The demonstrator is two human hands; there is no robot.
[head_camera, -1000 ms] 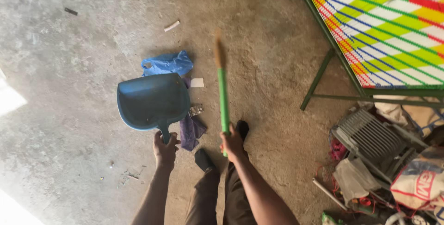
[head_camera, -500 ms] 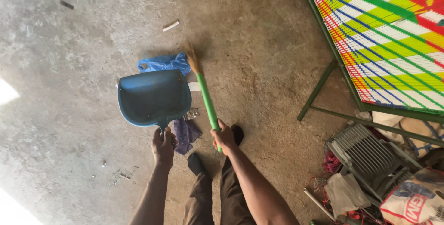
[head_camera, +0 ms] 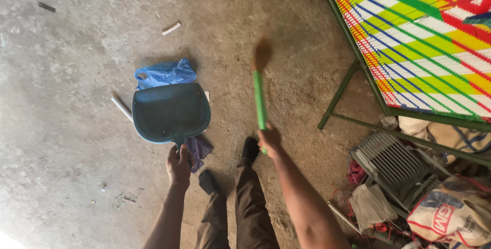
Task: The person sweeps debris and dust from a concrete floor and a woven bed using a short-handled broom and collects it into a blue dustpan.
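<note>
My left hand (head_camera: pixel 178 163) grips the handle of a blue dustpan (head_camera: pixel 170 112) held low over the concrete floor. My right hand (head_camera: pixel 269 140) holds the green handle of a short broom (head_camera: pixel 260 98), whose brown bristle head (head_camera: pixel 261 55) points away from me and is blurred. A crumpled blue plastic bag (head_camera: pixel 164 73) lies on the floor just beyond the dustpan. A purple cloth scrap (head_camera: pixel 198 149) lies under the pan's near edge, by my left hand. My dark shoes (head_camera: pixel 249 150) stand between the two hands.
A bed frame woven in bright coloured bands (head_camera: pixel 424 39) on green metal legs (head_camera: pixel 336 97) fills the upper right. Junk lies lower right: a grey grille (head_camera: pixel 388 163), sacks (head_camera: pixel 445 215), wires. A white stick (head_camera: pixel 121 108) and a small white piece (head_camera: pixel 171 28) lie on the floor.
The broom has swung from beside the dustpan out to the right, its head now clear of the pan. The dustpan has stayed near the blue bag.
</note>
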